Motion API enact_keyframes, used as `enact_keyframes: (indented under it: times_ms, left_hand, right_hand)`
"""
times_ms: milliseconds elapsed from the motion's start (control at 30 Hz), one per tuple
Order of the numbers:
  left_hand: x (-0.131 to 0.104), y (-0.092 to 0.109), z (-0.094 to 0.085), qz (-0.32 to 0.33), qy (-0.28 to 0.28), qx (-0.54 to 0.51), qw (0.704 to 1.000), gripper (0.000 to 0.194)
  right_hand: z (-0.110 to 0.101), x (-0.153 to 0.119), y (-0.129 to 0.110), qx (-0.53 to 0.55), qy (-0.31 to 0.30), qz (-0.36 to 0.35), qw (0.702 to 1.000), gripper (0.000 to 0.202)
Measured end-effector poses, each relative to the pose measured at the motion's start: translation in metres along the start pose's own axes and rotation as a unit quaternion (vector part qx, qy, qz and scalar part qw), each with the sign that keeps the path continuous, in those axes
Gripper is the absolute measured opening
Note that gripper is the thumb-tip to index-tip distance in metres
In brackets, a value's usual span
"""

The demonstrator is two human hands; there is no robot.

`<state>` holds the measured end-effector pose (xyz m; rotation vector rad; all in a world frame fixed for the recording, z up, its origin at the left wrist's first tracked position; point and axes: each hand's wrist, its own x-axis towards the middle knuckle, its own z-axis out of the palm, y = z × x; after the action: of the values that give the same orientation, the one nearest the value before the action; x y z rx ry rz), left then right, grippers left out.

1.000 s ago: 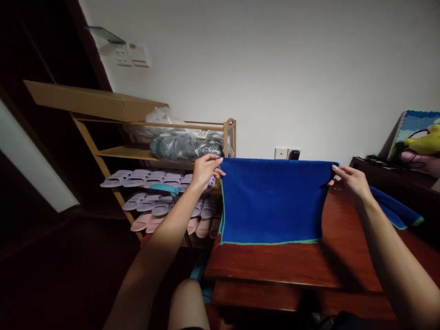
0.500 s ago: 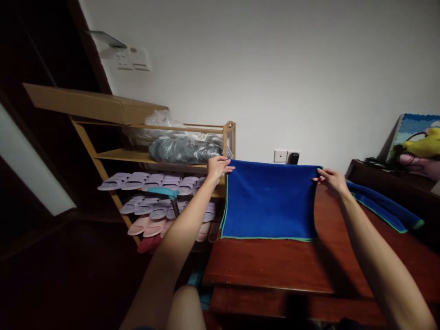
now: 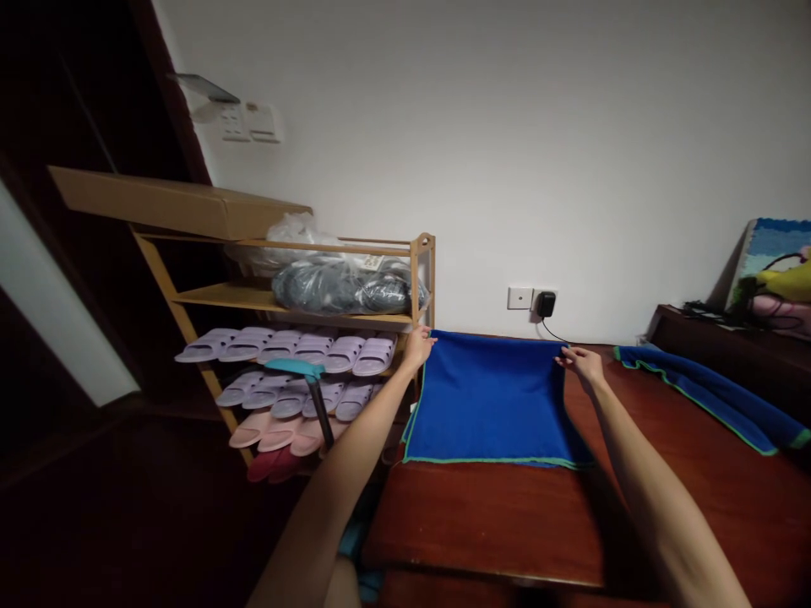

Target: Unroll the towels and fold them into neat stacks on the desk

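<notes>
A blue cloth (image 3: 494, 401) with green edging is held by its two far corners over the reddish-brown wooden table (image 3: 487, 523). My left hand (image 3: 418, 348) pinches the far left corner. At the far right corner, my right hand (image 3: 581, 365) pinches the fabric between thumb and fingers. The cloth's near edge lies on the tabletop, and its far edge is raised a little and sags between my hands. More than one layer shows along the left and near edges. A second blue cloth (image 3: 710, 397) with green edging lies crumpled on the table to the right.
Left of the table stands a wooden shoe rack (image 3: 421, 283) with several lilac slippers (image 3: 373, 353), a plastic-wrapped bundle (image 3: 342, 285) and a cardboard box (image 3: 165, 203). A teal-topped handle (image 3: 295, 367) rises before it. A black plug (image 3: 546, 304) sits in the wall socket.
Both hands have come down and slightly closer together with the cloth's far edge. The cloth now lies lower and flatter on the table. The view has shifted slightly.
</notes>
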<state>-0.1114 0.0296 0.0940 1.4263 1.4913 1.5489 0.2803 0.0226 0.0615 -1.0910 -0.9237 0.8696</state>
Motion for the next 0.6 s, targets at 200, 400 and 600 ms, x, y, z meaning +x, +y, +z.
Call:
enact_keyframes:
  times_ms: [200, 400, 600]
  left_hand:
    - [0.005, -0.024, 0.011, 0.014, -0.037, 0.084, 0.996, 0.032]
    - [0.011, -0.046, 0.021, 0.027, -0.085, 0.122, 0.988, 0.047]
    - [0.015, -0.066, 0.028, 0.045, -0.105, 0.152, 0.982, 0.055]
  right_hand:
    - [0.003, 0.013, 0.03, -0.012, 0.013, 0.003, 1.0, 0.037]
    - [0.005, 0.026, 0.053, -0.071, 0.023, -0.03, 0.997, 0.035]
    - [0.002, 0.028, 0.066, -0.192, 0.009, -0.055, 0.98, 0.034]
